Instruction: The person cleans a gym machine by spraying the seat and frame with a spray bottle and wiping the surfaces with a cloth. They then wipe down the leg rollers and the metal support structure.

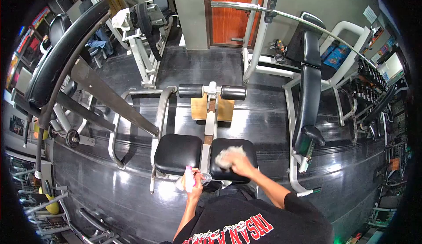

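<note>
My right hand (pixel 238 162) presses a crumpled pale cloth (pixel 231 154) onto the right black seat pad (pixel 246 145) of a gym bench. In my left hand (pixel 196 187) is a spray bottle with a pink and white head (pixel 190 178) and a clear body (pixel 205 178); my fingers are wrapped round it. The bottle is just in front of the left black seat pad (pixel 178 152), which lies beside the right one across a metal bar (pixel 206 154). My fingers partly hide the bottle and the cloth.
Ahead stand two black foam rollers (pixel 190 90) above a wooden footplate (pixel 226 110). A padded lever arm (pixel 66 55) rises at left. To the right is a black incline bench (pixel 308 99) under a racked barbell (pixel 303 20). Dumbbells (pixel 367 90) sit on a rack at far right.
</note>
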The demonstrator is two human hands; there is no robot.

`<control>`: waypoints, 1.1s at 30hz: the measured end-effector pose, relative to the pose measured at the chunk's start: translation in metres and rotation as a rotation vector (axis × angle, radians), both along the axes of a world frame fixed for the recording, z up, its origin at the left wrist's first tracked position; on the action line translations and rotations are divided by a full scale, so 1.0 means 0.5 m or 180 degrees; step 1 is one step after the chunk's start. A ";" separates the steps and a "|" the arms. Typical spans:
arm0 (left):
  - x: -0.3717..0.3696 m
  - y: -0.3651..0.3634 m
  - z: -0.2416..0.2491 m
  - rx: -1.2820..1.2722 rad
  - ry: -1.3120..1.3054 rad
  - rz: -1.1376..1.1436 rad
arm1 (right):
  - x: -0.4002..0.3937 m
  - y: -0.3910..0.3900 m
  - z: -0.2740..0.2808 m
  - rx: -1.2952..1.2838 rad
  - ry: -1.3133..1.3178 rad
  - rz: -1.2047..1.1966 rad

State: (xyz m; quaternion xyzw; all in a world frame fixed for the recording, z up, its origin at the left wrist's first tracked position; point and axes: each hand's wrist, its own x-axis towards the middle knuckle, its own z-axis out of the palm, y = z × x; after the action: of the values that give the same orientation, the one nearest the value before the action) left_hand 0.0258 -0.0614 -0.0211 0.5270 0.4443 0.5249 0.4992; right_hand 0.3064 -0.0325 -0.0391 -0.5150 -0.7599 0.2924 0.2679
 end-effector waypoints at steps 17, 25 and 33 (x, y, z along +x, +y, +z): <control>-0.008 0.004 0.016 0.0173 0.0272 -0.0026 | 0.046 -0.076 -0.011 0.0098 -0.1307 -0.1278; 0.025 -0.002 0.052 0.0014 0.0477 0.0238 | 0.088 -0.178 0.001 0.0505 -0.1077 -0.1135; 0.044 0.004 0.075 -0.0092 0.0353 0.0110 | 0.147 -0.079 -0.109 -0.0393 0.0121 -0.2282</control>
State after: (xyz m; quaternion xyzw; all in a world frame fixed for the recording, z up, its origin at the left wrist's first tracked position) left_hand 0.0476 -0.0594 0.0164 0.5403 0.4879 0.4970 0.4723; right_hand 0.3802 -0.0719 -0.0936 -0.7584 -0.5068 0.2347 0.3359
